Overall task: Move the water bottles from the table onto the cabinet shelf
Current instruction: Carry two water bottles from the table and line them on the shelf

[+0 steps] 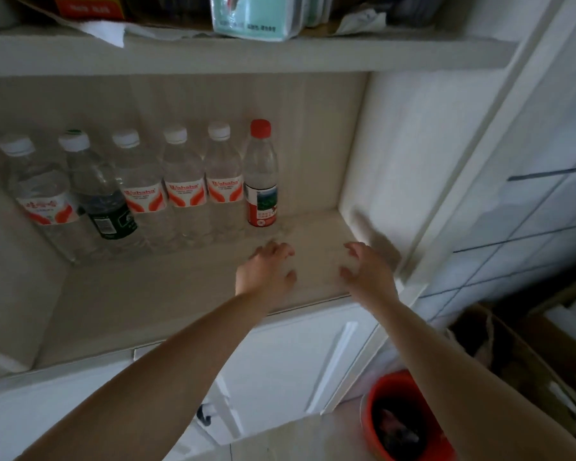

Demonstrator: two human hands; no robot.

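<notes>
Several clear water bottles stand upright in a row at the back of the cabinet shelf (pixel 187 294). The rightmost one has a red cap and a red label (pixel 261 176). Left of it are white-capped bottles with orange labels (pixel 222 178), and one with a dark green label (pixel 98 194). My left hand (pixel 266 271) hovers over the shelf just in front of the red-capped bottle, fingers apart and holding nothing. My right hand (pixel 368 272) is to its right near the shelf's front corner, also open and empty. The table is not in view.
An upper shelf (pixel 246 51) holds boxes and packets. The cabinet's right side wall (pixel 379 144) bounds the shelf. White cabinet doors (pixel 296 361) lie below. A red bucket (pixel 403 417) stands on the floor at the right, beside cardboard boxes (pixel 529 354).
</notes>
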